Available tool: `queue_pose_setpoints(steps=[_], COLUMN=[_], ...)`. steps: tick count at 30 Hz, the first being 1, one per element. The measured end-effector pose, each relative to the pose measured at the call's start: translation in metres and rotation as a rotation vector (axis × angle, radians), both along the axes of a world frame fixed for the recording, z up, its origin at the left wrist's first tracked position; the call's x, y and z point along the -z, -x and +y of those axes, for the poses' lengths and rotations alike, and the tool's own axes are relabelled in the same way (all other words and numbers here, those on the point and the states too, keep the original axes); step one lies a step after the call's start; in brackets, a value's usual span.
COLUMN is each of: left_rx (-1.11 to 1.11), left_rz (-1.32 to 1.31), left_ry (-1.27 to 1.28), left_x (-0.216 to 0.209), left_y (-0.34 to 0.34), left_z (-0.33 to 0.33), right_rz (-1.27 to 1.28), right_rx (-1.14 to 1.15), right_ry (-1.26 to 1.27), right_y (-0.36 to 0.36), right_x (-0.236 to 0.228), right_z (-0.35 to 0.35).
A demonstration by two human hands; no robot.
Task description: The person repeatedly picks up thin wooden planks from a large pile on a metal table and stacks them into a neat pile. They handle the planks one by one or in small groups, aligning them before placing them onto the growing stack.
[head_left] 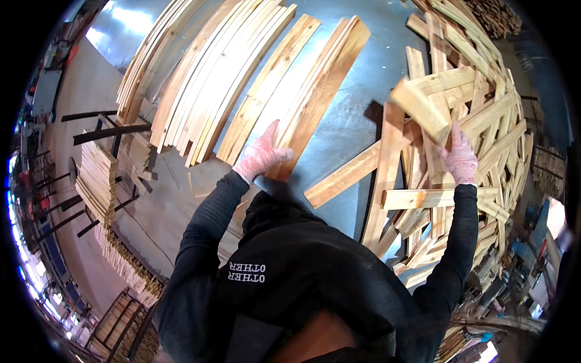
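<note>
My left hand (263, 152), in a pinkish-white glove, rests at the near end of a small row of boards (330, 91) on the metal table. Its thumb and fingers are spread against the wood. On the right, my gloved right hand (460, 158) grips the near end of a short wooden board (420, 109). That board is tilted and slightly blurred above a loose heap of boards (484, 121). Part of the right hand's grip is hidden behind its own back. One plank (345, 172) sticks out of the heap toward the left.
Further rows of boards (227, 72) lie side by side on the blue-grey metal table (378, 57). Dark metal bars (112, 134) jut out at its left edge. Beyond them, stacked lumber (97, 181) stands above the floor. More wood piles lie at the far right.
</note>
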State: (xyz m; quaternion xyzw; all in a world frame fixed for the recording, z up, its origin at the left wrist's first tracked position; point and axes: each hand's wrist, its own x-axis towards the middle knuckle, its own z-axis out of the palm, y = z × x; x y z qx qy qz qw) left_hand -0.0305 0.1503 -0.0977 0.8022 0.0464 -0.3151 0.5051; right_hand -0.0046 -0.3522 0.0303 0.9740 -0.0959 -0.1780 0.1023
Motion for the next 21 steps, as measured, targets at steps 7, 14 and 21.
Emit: queue_pose_setpoints(steps=[7, 14, 21], left_rx=[0.110, 0.182, 0.284], left_rz=[-0.057, -0.193, -0.266], left_ry=[-0.430, -0.599, -0.810], left_x=[-0.041, -0.033, -0.026], left_y=[-0.002, -0.005, 0.033], left_z=[-0.028, -0.022, -0.040], right_rz=[-0.771, -0.677, -0.507], right_rx=[-0.235, 0.474, 0.028], right_ry=[-1.747, -1.448, -0.693], right_y=[-0.076, -0.063, -0.018], right_x=[-0.135, 0.091, 0.094], right_z=[-0.061, 0.170, 0.205])
